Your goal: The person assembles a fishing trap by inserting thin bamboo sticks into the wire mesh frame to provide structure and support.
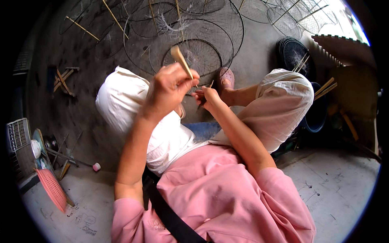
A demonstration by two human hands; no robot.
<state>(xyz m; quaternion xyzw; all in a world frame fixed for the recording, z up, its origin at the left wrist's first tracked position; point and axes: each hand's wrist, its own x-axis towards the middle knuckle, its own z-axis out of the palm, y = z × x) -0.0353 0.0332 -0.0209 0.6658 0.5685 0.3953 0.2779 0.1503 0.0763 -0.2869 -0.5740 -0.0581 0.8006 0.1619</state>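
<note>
My left hand point(168, 85) is closed round a pale, tapered, wood-like tool point(181, 60), its wide end up and its narrow end pointing toward my other hand. Just to the right and a little lower, my right hand point(206, 98) pinches something thin; a short tip shows above the fingers and a dark bit below, too small to name. Beyond both hands, a mesh net on round dark hoops point(221, 56) lies on the floor, near my foot in a pink clog point(226, 77). Whether its mesh reaches my fingers I cannot make out.
More hooped nets with thin sticks point(83, 28) spread across the far floor. At right stand a stack of dark round items point(289, 50) and a blue bucket point(315, 121) by light sticks point(325, 88). A small wooden stool point(63, 80) and pink basket point(51, 188) are left.
</note>
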